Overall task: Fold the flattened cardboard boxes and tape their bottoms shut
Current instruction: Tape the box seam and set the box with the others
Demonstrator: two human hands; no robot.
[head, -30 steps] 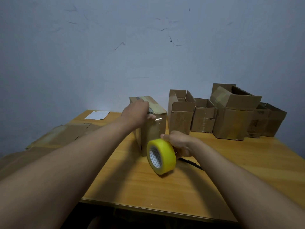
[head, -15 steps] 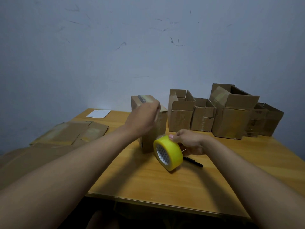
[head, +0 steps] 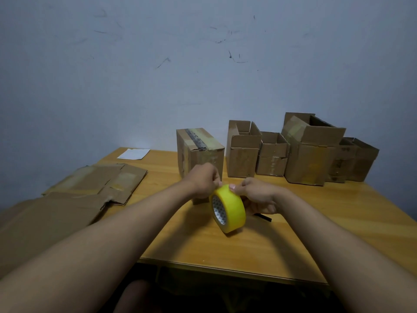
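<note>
Yellow tape roll [head: 229,208] held between both grips: left hand [head: 203,182] pinching, right hand [head: 257,195] curled round.

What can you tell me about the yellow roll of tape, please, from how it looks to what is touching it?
The yellow roll of tape is a wide, glossy, plastic-looking ring with a whitish core printed in a dark pattern. It is held on edge, tilted, just above the wooden table, in front of the taped box. The right hand grips it from the right, thumb on its top. The left hand pinches at its upper left rim, seemingly at the tape end, which is too small to make out.
</note>
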